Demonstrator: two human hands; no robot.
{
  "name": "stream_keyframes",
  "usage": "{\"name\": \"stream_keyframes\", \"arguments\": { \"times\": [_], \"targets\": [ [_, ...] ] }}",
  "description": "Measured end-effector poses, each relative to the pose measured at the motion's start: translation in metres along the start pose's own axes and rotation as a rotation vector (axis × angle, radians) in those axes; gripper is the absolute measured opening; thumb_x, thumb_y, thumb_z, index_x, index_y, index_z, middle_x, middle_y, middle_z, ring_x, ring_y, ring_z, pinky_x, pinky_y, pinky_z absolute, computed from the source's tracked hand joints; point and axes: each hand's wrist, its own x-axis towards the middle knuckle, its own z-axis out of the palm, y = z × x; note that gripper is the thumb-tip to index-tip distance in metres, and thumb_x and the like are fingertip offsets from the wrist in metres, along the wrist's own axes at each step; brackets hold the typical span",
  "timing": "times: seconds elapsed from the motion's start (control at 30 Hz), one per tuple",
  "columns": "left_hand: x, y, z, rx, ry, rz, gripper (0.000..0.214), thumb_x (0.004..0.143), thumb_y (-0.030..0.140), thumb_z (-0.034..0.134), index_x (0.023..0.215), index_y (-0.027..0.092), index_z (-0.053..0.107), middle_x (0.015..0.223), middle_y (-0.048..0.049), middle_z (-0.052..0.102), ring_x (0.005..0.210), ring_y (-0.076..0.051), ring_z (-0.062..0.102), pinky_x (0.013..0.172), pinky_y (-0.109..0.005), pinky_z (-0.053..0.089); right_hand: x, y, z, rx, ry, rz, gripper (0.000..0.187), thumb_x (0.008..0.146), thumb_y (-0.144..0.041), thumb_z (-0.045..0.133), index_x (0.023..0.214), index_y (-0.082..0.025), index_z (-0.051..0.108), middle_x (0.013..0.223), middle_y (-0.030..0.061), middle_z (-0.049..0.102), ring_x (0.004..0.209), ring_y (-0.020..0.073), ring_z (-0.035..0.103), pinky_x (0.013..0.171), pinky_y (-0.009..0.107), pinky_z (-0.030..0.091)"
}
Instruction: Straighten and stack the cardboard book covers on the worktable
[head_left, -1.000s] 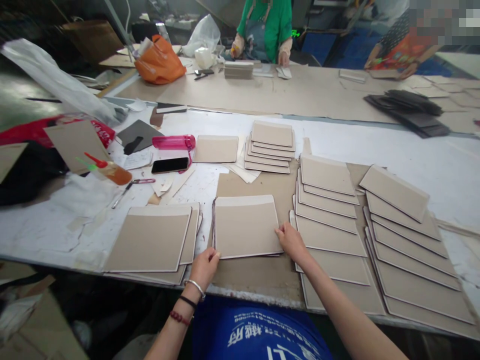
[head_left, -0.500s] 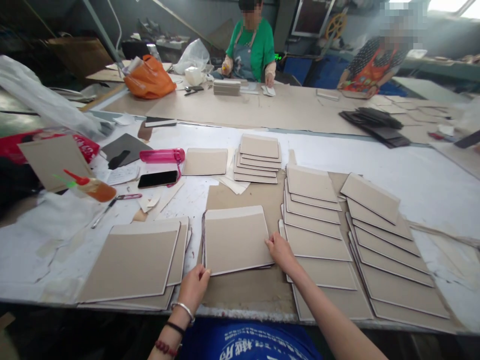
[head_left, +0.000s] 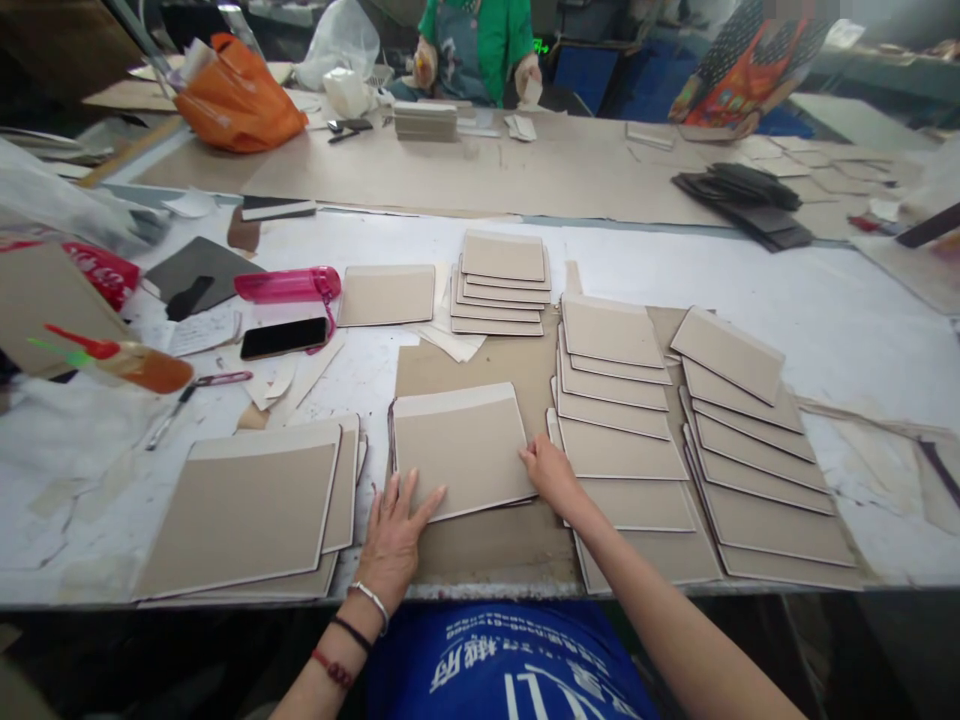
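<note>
A small stack of beige cardboard panels (head_left: 457, 450), dark-edged with a paler strip along the top, lies in front of me on a brown board (head_left: 495, 555). My left hand (head_left: 397, 525) is spread at its lower left corner, fingertips touching the top panel. At the right edge, my right hand (head_left: 551, 475) is closed, thumb and fingers pinching the panel's side. Left of it lies another pile of panels (head_left: 247, 510). To the right are two fanned rows of similar panels, a nearer row (head_left: 622, 445) and a farther row (head_left: 765, 470).
Behind the stack are smaller panels (head_left: 501, 258), a black phone (head_left: 285, 338), a pink bottle (head_left: 285, 285) and a glue bottle (head_left: 142, 365). Across the far table, two people work near an orange bag (head_left: 240, 95) and dark sheets (head_left: 739, 190).
My left hand has gone from pinching the lower left corner to lying spread on it. My right hand keeps its grip at the right edge. The view has tilted downward.
</note>
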Motion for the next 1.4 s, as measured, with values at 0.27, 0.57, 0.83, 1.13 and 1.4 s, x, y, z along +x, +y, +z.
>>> {"name": "stream_keyframes", "arguments": {
  "times": [0.27,0.57,0.83,1.13,1.4],
  "targets": [
    [-0.002,-0.014,0.019,-0.107,0.098,0.081,0.068,0.071,-0.006,0.026,0.132,0.024,0.03,0.138,-0.006,0.036,0.132,-0.022,0.013,0.102,-0.043,0.032,0.002,0.001,0.001,-0.045,-0.002,-0.004,0.012,0.085,-0.026,0.044,0.087,-0.015,0.049,0.082,0.0068,0.06,0.076,0.0148,0.053,0.06,0.022,0.028],
    [-0.001,-0.03,0.023,-0.16,0.128,0.201,0.051,0.087,0.024,0.035,0.135,0.019,0.021,0.136,-0.009,0.039,0.131,-0.022,0.019,0.102,-0.044,0.034,0.001,0.001,-0.001,-0.065,-0.005,-0.011,0.015,0.085,-0.028,0.044,0.088,-0.015,0.051,0.084,0.0074,0.061,0.077,0.0155,0.054,0.059,0.022,0.028],
    [0.0,-0.034,0.022,-0.157,0.152,0.218,0.05,0.086,0.028,0.038,0.134,0.023,0.024,0.134,-0.0062,0.042,0.13,-0.02,0.023,0.101,-0.043,0.035,0.001,-0.003,-0.005,-0.068,-0.016,0.007,0.016,0.085,-0.028,0.043,0.088,-0.015,0.052,0.084,0.0076,0.062,0.077,0.0162,0.054,0.059,0.023,0.028],
    [-0.002,-0.03,0.025,-0.143,0.185,0.216,0.054,0.084,0.03,0.043,0.134,0.019,0.025,0.133,-0.0089,0.042,0.131,-0.021,0.019,0.102,-0.044,0.034,0.003,-0.001,-0.003,-0.078,-0.004,0.004,0.015,0.084,-0.028,0.043,0.087,-0.016,0.052,0.077,0.0064,0.06,0.071,0.0165,0.054,0.056,0.024,0.027],
    [-0.002,-0.026,0.018,-0.088,0.151,0.189,0.05,0.084,0.03,0.043,0.131,0.018,0.032,0.133,-0.0086,0.042,0.13,-0.022,0.023,0.102,-0.044,0.034,0.002,-0.001,-0.003,-0.073,-0.004,-0.004,0.014,0.084,-0.027,0.043,0.085,-0.015,0.051,0.077,0.0058,0.059,0.07,0.0157,0.052,0.056,0.023,0.027]
  ]
}}
